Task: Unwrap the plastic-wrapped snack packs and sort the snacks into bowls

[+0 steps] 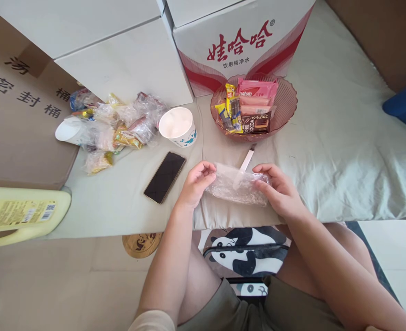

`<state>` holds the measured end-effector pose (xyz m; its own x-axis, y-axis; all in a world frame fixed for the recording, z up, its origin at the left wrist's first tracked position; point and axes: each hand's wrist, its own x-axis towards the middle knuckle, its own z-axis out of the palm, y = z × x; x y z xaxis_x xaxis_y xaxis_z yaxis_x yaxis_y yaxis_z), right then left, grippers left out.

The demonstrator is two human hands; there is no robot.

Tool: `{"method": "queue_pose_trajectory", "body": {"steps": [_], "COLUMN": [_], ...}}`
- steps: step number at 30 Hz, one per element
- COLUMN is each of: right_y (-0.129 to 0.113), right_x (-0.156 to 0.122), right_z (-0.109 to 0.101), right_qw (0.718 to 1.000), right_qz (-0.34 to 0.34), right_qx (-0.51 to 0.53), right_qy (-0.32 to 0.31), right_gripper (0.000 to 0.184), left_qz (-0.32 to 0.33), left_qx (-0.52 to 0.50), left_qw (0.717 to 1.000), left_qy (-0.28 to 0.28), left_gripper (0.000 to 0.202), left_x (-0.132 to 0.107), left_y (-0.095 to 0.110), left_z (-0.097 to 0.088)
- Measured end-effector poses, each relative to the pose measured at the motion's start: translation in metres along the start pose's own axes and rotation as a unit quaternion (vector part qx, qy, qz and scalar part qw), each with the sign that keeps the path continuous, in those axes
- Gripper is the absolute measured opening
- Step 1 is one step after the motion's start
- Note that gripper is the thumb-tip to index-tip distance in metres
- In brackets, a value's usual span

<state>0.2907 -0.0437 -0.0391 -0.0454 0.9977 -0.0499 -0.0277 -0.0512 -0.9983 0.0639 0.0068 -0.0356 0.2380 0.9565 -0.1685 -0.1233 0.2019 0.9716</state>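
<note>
A clear plastic bag (235, 186) is stretched between my two hands near the front edge of the cloth-covered surface. My left hand (196, 183) pinches its left end between thumb and fingers. At the opposite end, my right hand (275, 186) grips the bag with thumb and bent fingers. Partly behind the see-through film lies a white-handled utensil (247, 160) with a dark tip; its lower part shows only dimly. Beyond it stands a pink ribbed glass bowl (287, 108) of wrapped snacks, including a dark cocoa packet (257, 123).
A phone (164, 177) lies left of my hands. Behind it stands a paper cup (178, 127), beside a heap of crumpled wrappers (120, 122) and a tipped cup (70, 131). A yellow jug (26, 214) is far left; a white carton (240, 50) rises behind the bowl.
</note>
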Motion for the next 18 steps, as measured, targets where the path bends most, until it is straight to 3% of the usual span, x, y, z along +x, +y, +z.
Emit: {"method": "queue_pose_trajectory", "body": {"steps": [3,7,9,11,14,18], "right_y": [0.002,0.005,0.005,0.006,0.008,0.012], "right_x": [0.0,-0.001,0.0,0.001,0.003,0.003], "right_z": [0.0,0.001,0.001,0.001,0.001,0.006], "right_qw": [1.0,0.997,0.995,0.991,0.98,0.973], "right_qz": [-0.017,-0.029,-0.031,-0.058,-0.129,-0.131], "right_qx": [-0.007,-0.033,-0.054,-0.085,-0.138,-0.184], "right_qy": [-0.016,-0.063,-0.074,-0.082,-0.062,-0.042], "right_gripper": [0.023,0.013,0.015,0.011,0.005,0.037], "left_qz": [0.02,0.057,0.066,0.068,0.066,0.061], "left_qx": [0.028,0.16,0.232,0.278,0.277,0.186], "left_qw": [0.997,0.978,0.963,0.952,0.952,0.975], "left_qy": [-0.063,-0.122,-0.123,-0.11,-0.109,-0.104], "left_gripper": [0.044,0.062,0.061,0.047,0.027,0.034], "left_x": [-0.001,-0.006,-0.008,-0.009,-0.009,-0.01], "left_y": [-0.002,0.002,0.004,0.005,0.003,-0.002], "left_z": [-0.002,0.005,0.011,0.016,0.018,0.016]}}
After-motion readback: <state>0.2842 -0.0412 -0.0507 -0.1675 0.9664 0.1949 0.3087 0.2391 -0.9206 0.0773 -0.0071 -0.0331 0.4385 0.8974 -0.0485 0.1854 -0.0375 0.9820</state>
